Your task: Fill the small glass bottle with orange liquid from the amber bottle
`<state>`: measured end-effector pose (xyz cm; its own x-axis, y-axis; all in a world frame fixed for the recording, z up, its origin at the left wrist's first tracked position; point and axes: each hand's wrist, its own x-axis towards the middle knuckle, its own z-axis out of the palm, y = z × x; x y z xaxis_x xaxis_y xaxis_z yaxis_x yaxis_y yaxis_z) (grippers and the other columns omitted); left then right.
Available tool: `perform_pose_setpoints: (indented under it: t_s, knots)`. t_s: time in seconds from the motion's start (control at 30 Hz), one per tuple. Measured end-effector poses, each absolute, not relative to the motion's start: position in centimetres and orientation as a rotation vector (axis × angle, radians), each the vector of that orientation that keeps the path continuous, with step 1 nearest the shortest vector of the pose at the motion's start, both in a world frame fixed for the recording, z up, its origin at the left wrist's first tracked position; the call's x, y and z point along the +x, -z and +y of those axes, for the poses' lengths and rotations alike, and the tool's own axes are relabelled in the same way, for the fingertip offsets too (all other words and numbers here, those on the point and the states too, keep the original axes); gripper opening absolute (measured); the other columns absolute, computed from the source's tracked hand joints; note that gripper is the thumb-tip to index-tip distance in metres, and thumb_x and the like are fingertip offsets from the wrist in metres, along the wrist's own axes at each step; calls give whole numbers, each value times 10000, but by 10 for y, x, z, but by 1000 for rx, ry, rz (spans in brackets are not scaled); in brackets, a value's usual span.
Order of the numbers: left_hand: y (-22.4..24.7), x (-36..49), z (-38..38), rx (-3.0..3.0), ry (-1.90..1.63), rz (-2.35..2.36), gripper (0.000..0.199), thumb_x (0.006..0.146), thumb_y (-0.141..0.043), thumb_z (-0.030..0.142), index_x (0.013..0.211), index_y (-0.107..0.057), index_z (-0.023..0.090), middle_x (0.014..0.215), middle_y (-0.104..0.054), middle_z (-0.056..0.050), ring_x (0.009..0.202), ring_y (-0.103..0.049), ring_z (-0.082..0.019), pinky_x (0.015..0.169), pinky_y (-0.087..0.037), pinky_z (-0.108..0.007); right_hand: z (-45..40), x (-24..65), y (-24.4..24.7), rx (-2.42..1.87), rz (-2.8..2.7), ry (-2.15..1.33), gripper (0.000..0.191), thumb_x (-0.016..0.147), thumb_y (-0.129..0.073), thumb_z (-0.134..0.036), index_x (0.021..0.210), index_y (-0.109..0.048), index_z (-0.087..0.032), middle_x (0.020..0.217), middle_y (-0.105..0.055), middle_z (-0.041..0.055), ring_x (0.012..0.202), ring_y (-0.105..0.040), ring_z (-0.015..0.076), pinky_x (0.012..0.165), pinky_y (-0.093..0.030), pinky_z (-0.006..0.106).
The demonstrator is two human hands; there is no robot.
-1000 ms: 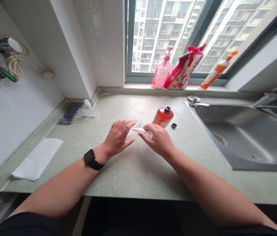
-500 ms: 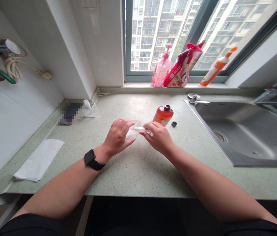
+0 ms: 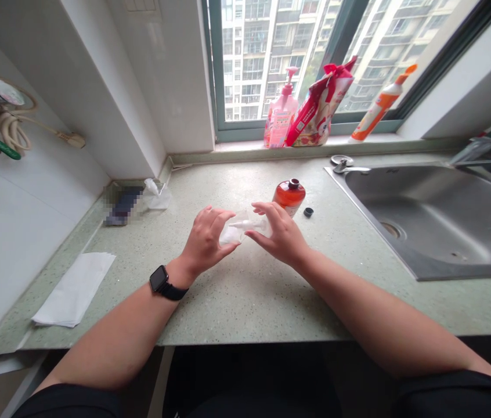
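Note:
Between my hands, above the counter, lies a small clear plastic container [image 3: 230, 234] on its side, with a slim white nozzle-like part [image 3: 244, 224] at its right. My left hand [image 3: 206, 239], with a black watch on the wrist, grips the container between thumb and fingers. Around the right end of the nozzle part, my right hand [image 3: 281, 235] has thumb and fingers spread apart; whether they touch it is hard to see. Just behind the right hand stands an amber-red bottle [image 3: 289, 195], uncapped, its lower part hidden. A black cap [image 3: 309, 212] lies right of it.
A steel sink [image 3: 428, 226] is set into the counter at right. At back left are a blurred dark object [image 3: 124, 203] and a clear plastic item with a white top [image 3: 157, 195]. White paper sheets [image 3: 75, 288] lie left. A pink pump bottle [image 3: 280, 121] stands on the windowsill.
My right thumb and fingers have spread from a pinch on the white nozzle part. My left hand keeps its hold on the container. The view has shifted slightly.

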<state>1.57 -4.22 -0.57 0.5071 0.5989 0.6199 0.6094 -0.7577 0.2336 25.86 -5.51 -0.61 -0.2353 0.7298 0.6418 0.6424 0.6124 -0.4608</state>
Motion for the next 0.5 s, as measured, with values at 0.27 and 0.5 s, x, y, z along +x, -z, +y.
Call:
perform_pose_setpoints:
  t_s: [0.27, 0.5]
  knots:
    - [4, 11, -40, -2636, 1232, -1136, 628, 912, -822, 450, 1415, -501, 253, 1305, -705, -114, 1244, -669, -329, 1207, -462, -580, -48, 267, 12, -1092, -1921, -198, 689, 951, -697, -291, 1584, -425, -301, 1281, -685, 120, 1102, -707, 291, 998, -613, 519]
    - [6, 14, -42, -2710, 1244, -1079, 676, 901, -833, 527, 1420, -495, 257, 1300, -713, -104, 1247, -683, -319, 1253, -433, -592, -50, 261, 18, -1085, -1839, -290, 817, 917, -794, -499, 1604, -409, -282, 1262, -714, 125, 1093, -722, 292, 961, -641, 505]
